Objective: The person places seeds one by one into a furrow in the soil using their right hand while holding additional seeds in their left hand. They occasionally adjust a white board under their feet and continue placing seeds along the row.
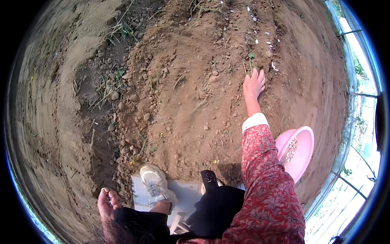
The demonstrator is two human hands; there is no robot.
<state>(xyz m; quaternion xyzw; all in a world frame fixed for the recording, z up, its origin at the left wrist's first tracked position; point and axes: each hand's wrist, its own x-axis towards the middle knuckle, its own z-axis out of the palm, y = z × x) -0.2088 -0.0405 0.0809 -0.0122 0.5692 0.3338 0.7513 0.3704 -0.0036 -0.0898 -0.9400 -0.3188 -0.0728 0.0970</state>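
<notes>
My right hand [254,84] reaches out over the brown soil, fingers pointing down and touching or nearly touching it. Just beyond the fingertips stands a thin green stem with a leaf [251,55]; whether the fingers grip anything is hidden. Several whitish cloves, apparently garlic [273,66], lie in loose rows in the furrows ahead of that hand. At the lower left, my left hand [107,202] is curled, palm up, around small pale purplish cloves. To the right of my right forearm, a pink plastic basin [300,155], partly covered by the sleeve, contains many cloves [291,152].
My shoes [154,183] rest on a pale flat board or sheet [182,189], near part of a light stool frame [178,224]. Clods and weeds [105,91] line a trench on the left. Clear sheeting on a metal frame [350,122] borders the right side.
</notes>
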